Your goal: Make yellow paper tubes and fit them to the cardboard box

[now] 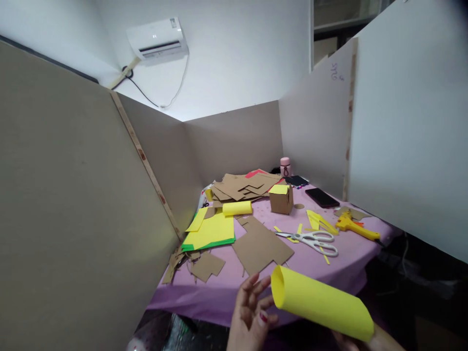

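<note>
A rolled tube of yellow paper (pixel 325 303) is held over the near edge of the table, its open end facing left. My right hand (pixel 349 341) grips the tube from below at its right end, with most of its fingers hidden behind the paper. Beside the open end is my left hand (pixel 252 312), palm turned up, fingers apart and loosely bent, holding nothing. Just beyond the hands lie a flat cut piece of brown cardboard (pixel 261 246) and white-handled scissors (pixel 314 240).
Yellow and green sheets (pixel 212 231) bear another yellow roll (pixel 237 208). Farther back are a small cardboard box (pixel 281 202) and stacked cardboard (pixel 241 186). A yellow glue gun (pixel 356 226), a phone (pixel 322 198) and a pink bottle (pixel 285 168) are rightward. Grey partitions (pixel 234 141) enclose the table.
</note>
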The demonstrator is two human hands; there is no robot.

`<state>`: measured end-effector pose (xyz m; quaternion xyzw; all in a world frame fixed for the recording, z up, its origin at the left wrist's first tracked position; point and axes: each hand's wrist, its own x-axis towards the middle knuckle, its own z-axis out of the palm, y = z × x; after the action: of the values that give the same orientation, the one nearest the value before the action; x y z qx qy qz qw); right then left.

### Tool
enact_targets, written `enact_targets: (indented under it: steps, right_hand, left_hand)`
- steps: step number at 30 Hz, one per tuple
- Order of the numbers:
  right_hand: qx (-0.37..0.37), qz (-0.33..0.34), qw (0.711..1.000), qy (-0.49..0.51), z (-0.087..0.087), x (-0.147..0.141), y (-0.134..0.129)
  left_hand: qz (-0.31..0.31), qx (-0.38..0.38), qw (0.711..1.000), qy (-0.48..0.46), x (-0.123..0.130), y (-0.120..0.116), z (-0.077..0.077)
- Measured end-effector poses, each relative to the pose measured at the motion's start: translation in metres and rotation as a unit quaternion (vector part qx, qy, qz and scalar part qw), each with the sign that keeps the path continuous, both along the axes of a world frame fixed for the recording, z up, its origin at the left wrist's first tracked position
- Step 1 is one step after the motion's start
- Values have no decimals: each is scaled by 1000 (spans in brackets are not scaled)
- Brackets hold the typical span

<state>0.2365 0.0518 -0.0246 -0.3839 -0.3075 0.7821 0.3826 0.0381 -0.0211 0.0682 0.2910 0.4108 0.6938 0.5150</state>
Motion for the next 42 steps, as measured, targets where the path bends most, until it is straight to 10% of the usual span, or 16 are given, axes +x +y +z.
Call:
enact_targets:
  steps: [7,12,18,34,42]
  right_hand:
    - [64,-13,998,-10,12,-55,-10]
    - [208,40,976,-50,48,-56,-25]
    - [307,61,938,-146,45,-37,-22]
    - [338,96,909,-227,56,-31,-16]
    - [247,111,950,-156,48,-39,-21]
  left_hand:
    - [-33,-68,981,-176,31,30,-48]
    - [-43,-167,952,-253,23,34,-26]
    - [27,-199,953,-226,21,30,-4]
    - [33,-248,955,-159,17,31,-2]
    - [32,-221,962,-159,21,26,-3]
